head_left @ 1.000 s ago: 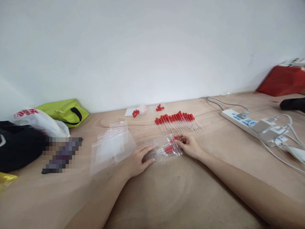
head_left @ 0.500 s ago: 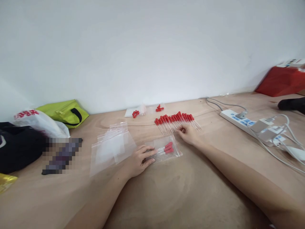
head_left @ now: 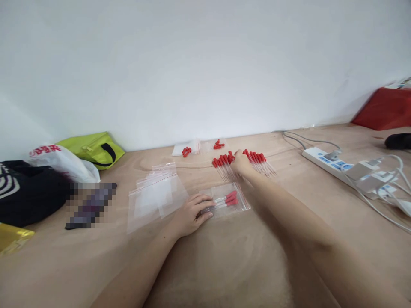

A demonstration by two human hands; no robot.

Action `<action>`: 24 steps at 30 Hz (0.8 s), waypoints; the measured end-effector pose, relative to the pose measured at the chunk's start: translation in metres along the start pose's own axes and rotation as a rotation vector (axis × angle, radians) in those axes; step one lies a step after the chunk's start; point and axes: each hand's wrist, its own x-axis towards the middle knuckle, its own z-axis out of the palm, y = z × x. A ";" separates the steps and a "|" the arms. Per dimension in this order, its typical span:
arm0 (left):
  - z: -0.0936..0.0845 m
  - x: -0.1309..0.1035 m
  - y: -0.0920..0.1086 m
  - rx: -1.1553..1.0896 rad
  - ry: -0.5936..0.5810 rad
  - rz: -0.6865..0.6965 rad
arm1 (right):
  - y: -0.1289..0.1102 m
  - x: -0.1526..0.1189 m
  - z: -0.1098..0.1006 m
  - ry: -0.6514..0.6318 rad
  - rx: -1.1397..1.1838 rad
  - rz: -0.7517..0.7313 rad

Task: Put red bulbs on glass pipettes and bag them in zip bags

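A clear zip bag (head_left: 240, 208) lies flat, with a few red-ended clear sticks (head_left: 231, 198) in it. Over its left end rests my left hand (head_left: 195, 214), thumb and fingers apart, touching the bag. Further back is a row of several red-ended sticks (head_left: 257, 157), their thin pale stems pointing toward me. My right hand (head_left: 241, 164) reaches into the middle of that row and covers part of it. Its fingers are bent together at the red ends; what lies between them is hidden.
Overlapping flat clear bags (head_left: 150, 196) lie left of my left hand. Near the wall are two small groups of red pieces (head_left: 186, 151) on clear bags. A power strip (head_left: 334, 164) with plugs and cables is at right, a green bag (head_left: 96, 149) at left.
My right hand has moved forward and left, from the stems to the red ends of the row. My left hand stays on the bag. The view has shifted slightly.
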 end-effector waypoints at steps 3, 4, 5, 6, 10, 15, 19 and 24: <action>0.000 0.000 0.000 -0.007 0.000 -0.005 | 0.008 -0.010 -0.015 0.067 0.108 -0.090; 0.000 0.000 -0.001 -0.008 -0.003 -0.008 | 0.014 -0.016 -0.020 0.087 0.171 -0.126; 0.000 0.000 -0.001 -0.007 -0.006 -0.015 | 0.021 -0.024 -0.024 0.095 0.242 -0.148; 0.000 0.000 0.000 -0.005 -0.011 -0.022 | 0.029 -0.032 -0.026 0.098 0.316 -0.148; -0.003 0.002 0.002 -0.002 -0.027 -0.044 | 0.053 -0.063 -0.026 0.108 0.646 -0.037; -0.005 0.002 0.005 -0.009 -0.035 -0.097 | 0.054 -0.079 -0.014 0.128 0.806 0.029; -0.005 0.001 0.005 -0.016 -0.038 -0.127 | 0.046 -0.085 -0.007 0.029 0.943 0.040; -0.002 0.000 0.004 -0.024 -0.013 -0.127 | 0.041 -0.097 -0.004 -0.059 0.962 -0.018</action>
